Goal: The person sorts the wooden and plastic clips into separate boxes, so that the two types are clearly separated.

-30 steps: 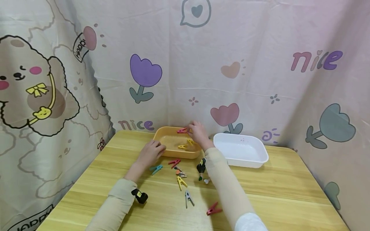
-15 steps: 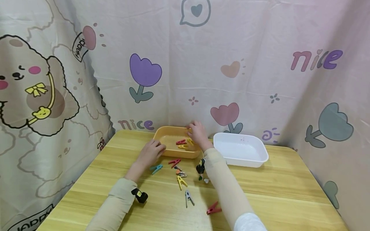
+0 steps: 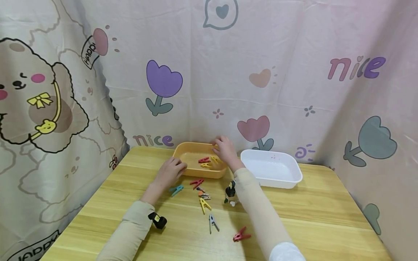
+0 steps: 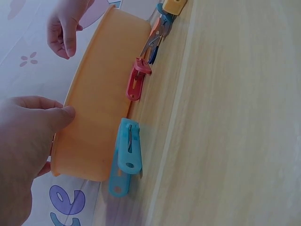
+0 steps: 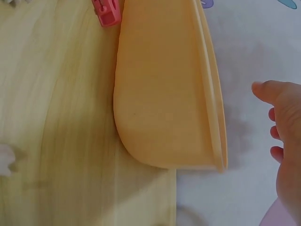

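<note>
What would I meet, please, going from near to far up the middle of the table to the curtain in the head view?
Near red clothespin, grey clothespin, yellow clothespin, cluster of small clips, second red clothespin, orange tray, curtain.

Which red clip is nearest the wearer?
The red clip left of the right sleeve; farther off, a second lies by the orange tray, a third inside it.

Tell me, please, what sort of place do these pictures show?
Probably an indoor corner arranged for tabletop handwork: a wood-grain table is backed by cartoon-printed cloth, with coloured clothespins in and near an orange tray.
</note>
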The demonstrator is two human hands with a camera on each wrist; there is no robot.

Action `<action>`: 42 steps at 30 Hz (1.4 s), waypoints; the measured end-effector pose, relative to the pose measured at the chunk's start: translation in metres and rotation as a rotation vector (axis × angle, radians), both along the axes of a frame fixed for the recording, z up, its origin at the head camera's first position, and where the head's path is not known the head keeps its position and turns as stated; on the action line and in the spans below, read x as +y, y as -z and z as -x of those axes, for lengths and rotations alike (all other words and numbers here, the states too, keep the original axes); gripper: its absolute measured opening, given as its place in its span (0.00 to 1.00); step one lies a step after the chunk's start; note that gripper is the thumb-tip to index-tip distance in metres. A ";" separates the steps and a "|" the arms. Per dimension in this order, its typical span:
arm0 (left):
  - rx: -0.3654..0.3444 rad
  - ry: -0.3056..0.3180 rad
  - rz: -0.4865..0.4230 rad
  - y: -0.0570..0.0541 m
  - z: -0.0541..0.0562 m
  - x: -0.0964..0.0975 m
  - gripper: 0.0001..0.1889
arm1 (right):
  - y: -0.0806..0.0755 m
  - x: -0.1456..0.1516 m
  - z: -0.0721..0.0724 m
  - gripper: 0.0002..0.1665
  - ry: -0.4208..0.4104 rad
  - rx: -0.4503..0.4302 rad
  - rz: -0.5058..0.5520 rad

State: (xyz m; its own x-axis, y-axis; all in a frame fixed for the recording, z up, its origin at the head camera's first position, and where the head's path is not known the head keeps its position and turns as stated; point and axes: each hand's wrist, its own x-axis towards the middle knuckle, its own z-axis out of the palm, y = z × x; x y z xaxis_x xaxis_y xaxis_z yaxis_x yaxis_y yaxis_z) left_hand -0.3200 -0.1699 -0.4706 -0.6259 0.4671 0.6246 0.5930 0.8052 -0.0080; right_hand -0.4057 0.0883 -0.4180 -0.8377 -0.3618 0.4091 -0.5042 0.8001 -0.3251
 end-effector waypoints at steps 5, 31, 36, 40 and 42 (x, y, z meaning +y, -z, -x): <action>-0.020 -0.007 0.001 0.000 -0.001 0.000 0.04 | -0.002 0.006 -0.003 0.11 -0.035 0.056 -0.031; -0.024 -0.018 0.008 0.001 -0.003 0.000 0.05 | -0.014 0.047 -0.031 0.08 -0.203 0.350 -0.157; -0.024 -0.008 0.005 0.001 -0.003 0.000 0.05 | -0.018 0.056 -0.040 0.08 -0.235 0.398 -0.211; -0.025 -0.010 0.007 0.000 -0.002 0.000 0.05 | -0.021 0.064 -0.050 0.09 -0.275 0.458 -0.236; -0.027 -0.010 0.009 -0.001 -0.001 0.000 0.05 | -0.022 0.068 -0.056 0.10 -0.292 0.480 -0.247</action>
State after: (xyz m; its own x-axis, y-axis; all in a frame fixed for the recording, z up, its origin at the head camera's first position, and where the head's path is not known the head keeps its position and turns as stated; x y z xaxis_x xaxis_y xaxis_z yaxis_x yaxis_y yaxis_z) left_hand -0.3186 -0.1697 -0.4700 -0.6470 0.4663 0.6033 0.5851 0.8110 0.0007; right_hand -0.3500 0.1567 -0.3962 -0.4327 -0.6807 0.5911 -0.7581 0.6296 0.1701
